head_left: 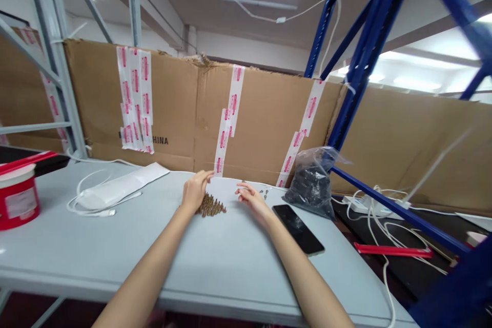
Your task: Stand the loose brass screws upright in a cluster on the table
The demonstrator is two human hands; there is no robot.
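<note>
Pale grey folding table here, both arms reaching across it. Right beside the left hand sits a little heap of bronze-coloured screws; that hand's fingers curl loosely at a sheet of white paper, nothing gripped. Right hand is open and empty too, with a few tiny metal bits just past it. Phone lies to the right, red tub far left, bag of dark stuff behind, then taped cardboard and blue shelving.
</note>
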